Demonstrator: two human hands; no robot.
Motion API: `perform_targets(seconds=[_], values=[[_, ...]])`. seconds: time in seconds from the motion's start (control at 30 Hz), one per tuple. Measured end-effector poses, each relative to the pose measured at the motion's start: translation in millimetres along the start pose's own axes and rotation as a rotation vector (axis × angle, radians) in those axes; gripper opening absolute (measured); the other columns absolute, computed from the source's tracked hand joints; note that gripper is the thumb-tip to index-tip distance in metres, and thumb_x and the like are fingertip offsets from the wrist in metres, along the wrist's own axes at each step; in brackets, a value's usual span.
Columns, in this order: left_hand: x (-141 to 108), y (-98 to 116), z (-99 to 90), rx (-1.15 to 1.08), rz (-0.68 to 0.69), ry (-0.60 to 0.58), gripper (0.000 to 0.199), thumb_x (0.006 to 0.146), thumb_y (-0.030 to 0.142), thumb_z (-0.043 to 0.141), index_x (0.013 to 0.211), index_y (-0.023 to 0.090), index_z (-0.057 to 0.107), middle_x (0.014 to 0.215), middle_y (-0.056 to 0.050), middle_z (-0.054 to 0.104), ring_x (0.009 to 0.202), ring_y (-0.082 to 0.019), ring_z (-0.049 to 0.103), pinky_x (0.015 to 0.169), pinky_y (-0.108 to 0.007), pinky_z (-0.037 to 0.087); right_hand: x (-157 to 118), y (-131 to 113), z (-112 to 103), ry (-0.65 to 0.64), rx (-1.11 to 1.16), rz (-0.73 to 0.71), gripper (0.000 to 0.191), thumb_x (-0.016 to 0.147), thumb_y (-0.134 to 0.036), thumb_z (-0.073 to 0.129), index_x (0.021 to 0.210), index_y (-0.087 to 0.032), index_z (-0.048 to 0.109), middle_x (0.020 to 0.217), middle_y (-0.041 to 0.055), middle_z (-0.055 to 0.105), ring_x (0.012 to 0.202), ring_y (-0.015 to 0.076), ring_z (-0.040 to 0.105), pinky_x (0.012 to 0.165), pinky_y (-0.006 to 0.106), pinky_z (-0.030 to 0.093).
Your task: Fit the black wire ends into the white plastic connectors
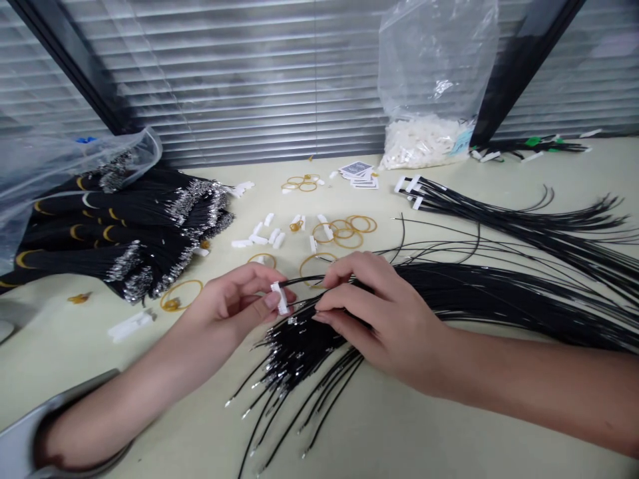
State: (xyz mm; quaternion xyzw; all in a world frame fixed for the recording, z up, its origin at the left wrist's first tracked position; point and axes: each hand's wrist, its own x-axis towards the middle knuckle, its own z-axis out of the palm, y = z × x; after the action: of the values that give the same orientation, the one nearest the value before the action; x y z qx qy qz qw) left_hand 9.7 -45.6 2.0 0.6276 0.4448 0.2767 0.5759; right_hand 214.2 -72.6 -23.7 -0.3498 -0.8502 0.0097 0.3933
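Between the thumb and fingers of my left hand [244,299] is a small white connector housing [280,298], held upright. Black wires run from the housing toward my right hand [374,309]. The thumb and fingers of that hand are pinched together on a thin black wire close to the housing; the wire's tip is too small to make out. Under both hands lies a thick bundle of black wires [449,293], its silvery crimped ends fanned out toward the front left.
Loose white housings [274,236] and yellow rubber bands [344,233] lie behind my hands. Banded wire bundles [114,233] are piled at left. A plastic bag of white housings [424,140] stands against the blinds. Wires with housings fitted [474,213] lie at right.
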Motion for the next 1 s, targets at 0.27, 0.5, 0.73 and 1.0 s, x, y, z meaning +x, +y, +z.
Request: perform_targets(seconds=[0.27, 0.5, 0.73, 1.0], values=[[-2, 3, 0.8, -0.063, -0.036, -0.004, 0.011, 0.087, 0.023, 0.056, 0.097, 0.021, 0.053, 0.089, 0.004, 0.064, 0.091, -0.008, 0.061, 0.081, -0.014, 0.046, 0, -2, 5, -0.082, -0.044, 0.038, 0.013, 0.087, -0.013, 0.048, 0.077, -0.011, 0.056, 0.072, 0.0022, 0.053, 0.069, 0.0115, 0.045, 0.067, 0.028, 0.034], [0, -4, -1.1, -0.050, 0.029, -0.007, 0.019, 0.083, 0.028, 0.062, 0.097, 0.018, 0.054, 0.087, 0.001, 0.065, 0.087, -0.010, 0.062, 0.076, -0.016, 0.048, 1, 1, 4, -0.125, 0.057, 0.092, 0.010, 0.086, -0.013, 0.049, 0.078, -0.013, 0.055, 0.072, -0.0019, 0.050, 0.069, 0.0083, 0.046, 0.071, 0.027, 0.029], [-3, -2, 0.9, 0.117, 0.038, -0.007, 0.021, 0.084, 0.038, 0.059, 0.094, 0.020, 0.055, 0.084, 0.000, 0.064, 0.080, -0.012, 0.059, 0.068, -0.016, 0.045, 0, -6, 6, -0.156, 0.026, 0.151, 0.014, 0.088, -0.016, 0.046, 0.076, -0.013, 0.053, 0.075, -0.0002, 0.052, 0.072, 0.0105, 0.047, 0.074, 0.029, 0.029], [-4, 0, 5.1, 0.223, 0.093, -0.015, 0.014, 0.086, 0.033, 0.055, 0.089, 0.020, 0.057, 0.072, 0.002, 0.059, 0.068, -0.009, 0.054, 0.060, -0.015, 0.041, 0, -13, 5, -0.158, 0.160, 0.365, 0.010, 0.084, -0.013, 0.049, 0.074, -0.016, 0.052, 0.067, -0.0038, 0.053, 0.066, 0.0100, 0.045, 0.070, 0.027, 0.030]])
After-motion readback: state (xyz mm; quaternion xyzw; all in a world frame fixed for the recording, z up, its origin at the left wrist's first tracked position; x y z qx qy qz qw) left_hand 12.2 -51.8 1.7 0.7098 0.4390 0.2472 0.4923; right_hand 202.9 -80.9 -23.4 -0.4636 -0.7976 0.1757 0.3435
